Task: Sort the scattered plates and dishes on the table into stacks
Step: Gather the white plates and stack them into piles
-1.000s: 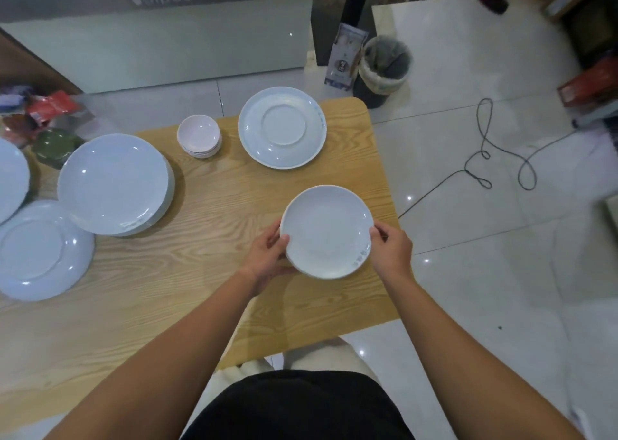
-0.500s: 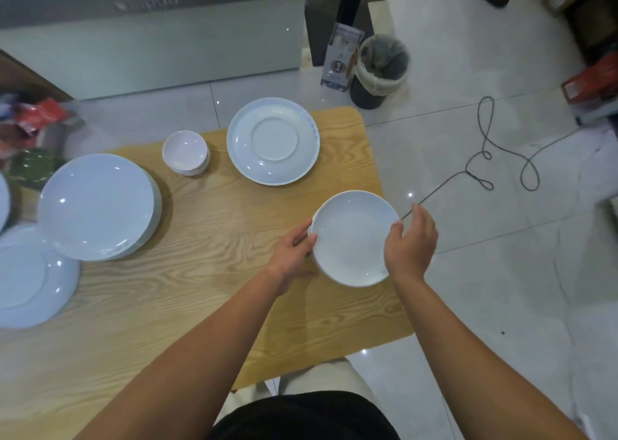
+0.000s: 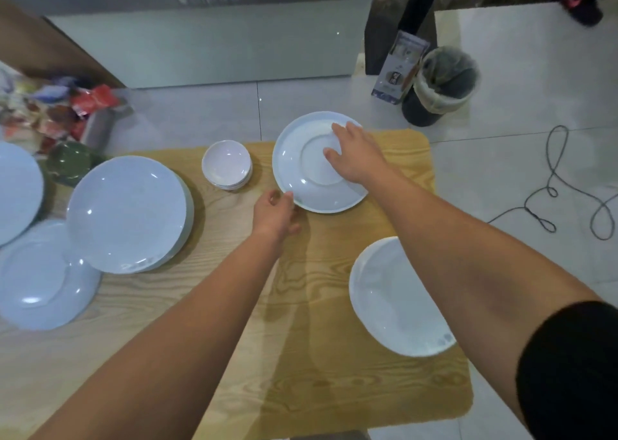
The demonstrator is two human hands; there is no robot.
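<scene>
A white plate with a sunken centre (image 3: 301, 179) lies at the far side of the wooden table (image 3: 301, 372). My right hand (image 3: 357, 155) lies spread over it, fingers apart. My left hand (image 3: 276, 214) touches its near-left rim with loosely curled fingers and holds nothing. A white deep plate (image 3: 394, 306) sits at the table's right edge, partly under my right forearm. To the left are a stack of small white bowls (image 3: 227, 164), a stack of large plates (image 3: 127, 212) and a rimmed plate (image 3: 40, 282). Another plate (image 3: 16, 185) is cut off by the left edge.
A green bowl (image 3: 70, 162) and colourful packets (image 3: 50, 112) sit at the table's far left. On the tiled floor beyond the table stand a lined bin (image 3: 441, 85) and a box, with a looped cable (image 3: 555, 185) to the right.
The deep plate that both hands held now rests at the table's right edge. Both hands have let go and reached forward to the far plate.
</scene>
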